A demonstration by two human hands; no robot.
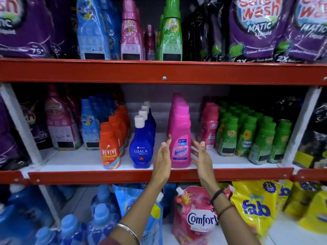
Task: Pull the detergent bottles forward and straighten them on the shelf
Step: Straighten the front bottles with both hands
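Observation:
A row of pink Vanish bottles (180, 135) stands in the middle of the white shelf (74, 160), the front one upright near the red shelf lip. My left hand (163, 156) is just left of that front bottle, fingers apart, close to or brushing its side. On the bottle's other side my right hand (200, 156) is held open, a small gap from it. Neither hand grips anything. Left of them stand a row of blue Ujala bottles (141, 145) and a row of orange Revive bottles (109, 147).
Green Comfort bottles (247, 138) and small pink bottles (208, 129) fill the shelf's right side. Larger pink and blue bottles stand at the left. The red shelf edge (106, 176) runs below my wrists. Pouches and blue bottles crowd the lower shelf; purple bags sit above.

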